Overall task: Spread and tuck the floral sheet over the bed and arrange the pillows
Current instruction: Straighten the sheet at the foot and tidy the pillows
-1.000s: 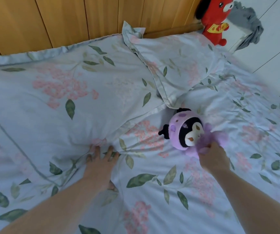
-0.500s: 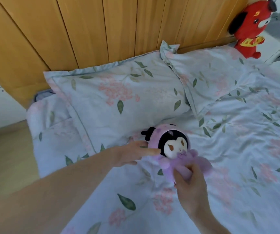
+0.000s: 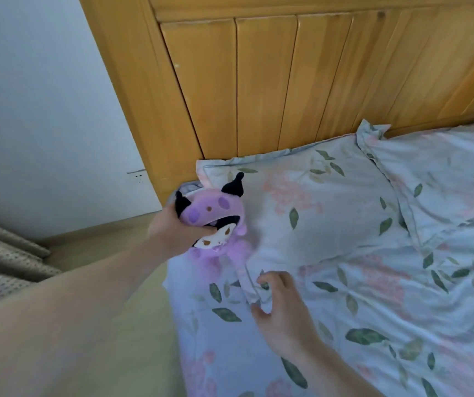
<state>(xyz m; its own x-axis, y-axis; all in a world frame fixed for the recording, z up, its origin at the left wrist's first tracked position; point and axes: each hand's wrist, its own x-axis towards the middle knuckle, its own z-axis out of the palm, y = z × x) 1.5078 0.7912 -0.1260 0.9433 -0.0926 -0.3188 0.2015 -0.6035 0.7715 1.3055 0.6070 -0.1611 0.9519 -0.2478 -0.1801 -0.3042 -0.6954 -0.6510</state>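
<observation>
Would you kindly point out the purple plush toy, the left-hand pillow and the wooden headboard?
purple plush toy (image 3: 210, 209): head view, on its spotted hood.
left-hand pillow (image 3: 316, 213): head view, middle of its floral case.
wooden headboard (image 3: 264, 87): head view, on a central plank.

The left hand grips a purple plush toy at the bed's corner. Just beyond it the wooden headboard rises and blocks any reach forward. To its right the near pillow lies flat against the headboard, touching a second pillow farther right. To its left there is open air over the floor as far as the wall. The right hand hovers with loosely curled fingers over the floral sheet, which spreads low and wrinkled to its right and toward the person.
</observation>
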